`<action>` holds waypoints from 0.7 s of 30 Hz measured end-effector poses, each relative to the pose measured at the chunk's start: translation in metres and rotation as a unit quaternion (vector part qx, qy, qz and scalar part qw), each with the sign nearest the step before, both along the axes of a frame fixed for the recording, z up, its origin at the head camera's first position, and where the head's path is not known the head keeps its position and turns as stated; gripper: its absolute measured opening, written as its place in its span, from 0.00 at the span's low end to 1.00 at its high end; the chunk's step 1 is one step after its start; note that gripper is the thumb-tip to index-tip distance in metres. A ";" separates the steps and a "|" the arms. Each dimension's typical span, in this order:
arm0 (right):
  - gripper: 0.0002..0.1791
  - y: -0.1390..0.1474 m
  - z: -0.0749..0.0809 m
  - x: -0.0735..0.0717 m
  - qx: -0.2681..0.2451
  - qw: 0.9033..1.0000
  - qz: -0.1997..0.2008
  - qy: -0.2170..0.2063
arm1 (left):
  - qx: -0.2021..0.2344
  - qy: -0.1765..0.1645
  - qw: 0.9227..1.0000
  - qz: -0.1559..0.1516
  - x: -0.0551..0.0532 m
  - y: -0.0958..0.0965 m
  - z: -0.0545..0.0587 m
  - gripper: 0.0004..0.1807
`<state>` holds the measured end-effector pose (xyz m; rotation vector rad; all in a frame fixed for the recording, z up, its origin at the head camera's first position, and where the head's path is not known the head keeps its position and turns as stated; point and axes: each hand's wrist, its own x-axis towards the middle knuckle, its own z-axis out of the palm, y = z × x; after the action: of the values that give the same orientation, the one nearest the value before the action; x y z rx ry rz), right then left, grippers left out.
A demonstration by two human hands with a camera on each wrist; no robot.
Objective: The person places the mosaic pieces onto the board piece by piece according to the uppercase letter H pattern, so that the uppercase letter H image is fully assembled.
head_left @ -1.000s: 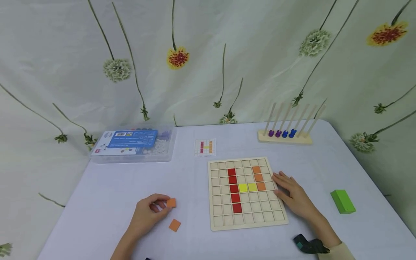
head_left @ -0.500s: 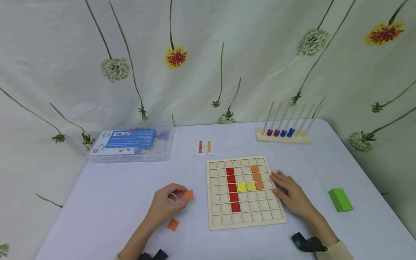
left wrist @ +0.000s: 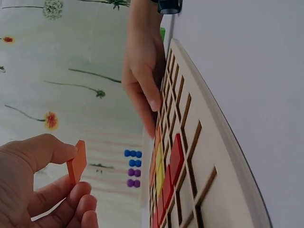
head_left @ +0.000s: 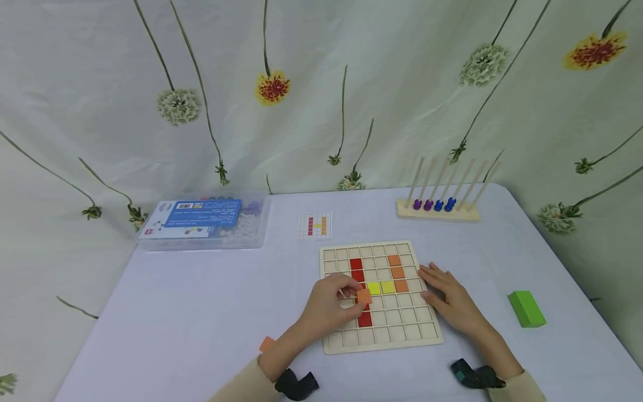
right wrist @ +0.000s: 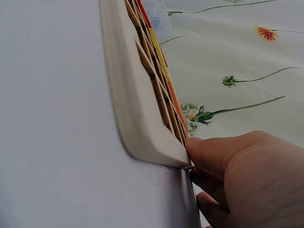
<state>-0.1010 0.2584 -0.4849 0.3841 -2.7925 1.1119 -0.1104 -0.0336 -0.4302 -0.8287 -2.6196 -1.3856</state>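
Observation:
My left hand [head_left: 329, 304] pinches an orange square tile [head_left: 364, 296] between thumb and fingertips, held above the board's left half. In the left wrist view the tile [left wrist: 78, 161] is tilted on edge, apart from the board. The wooden grid board [head_left: 382, 344] carries a column of red tiles [head_left: 357, 274], two yellow tiles [head_left: 388, 287] and three orange tiles [head_left: 397, 272]. Part of the red column is hidden by my left hand. My right hand [head_left: 452, 296] rests along the board's right edge, its fingers fairly straight and its thumb touching the rim.
Another orange tile [head_left: 267, 344] lies partly behind my left forearm. A pattern card [head_left: 315, 226] lies beyond the board. A clear plastic box [head_left: 241, 240] stands back left, a peg stand [head_left: 437, 211] with purple and blue beads back right. A green block [head_left: 526, 309] sits at right.
My left hand has carried the pinched orange tile rightward from the tablecloth to above the board. My right hand stays at the board's edge.

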 end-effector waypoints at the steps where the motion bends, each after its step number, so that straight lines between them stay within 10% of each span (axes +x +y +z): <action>1: 0.28 0.000 0.000 0.000 -0.001 1.000 0.001 0.002 | -0.002 0.001 1.000 -0.002 -0.001 0.007 0.000 0.10; 21: 0.27 0.000 0.003 0.000 -0.002 1.000 0.005 0.006 | -0.117 0.021 0.993 -0.010 -0.019 0.081 -0.025 0.10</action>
<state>-0.1010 0.2581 -0.4817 0.4046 -2.7800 1.1136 -0.1293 0.0475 -0.4550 -0.8987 -2.7846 -1.0653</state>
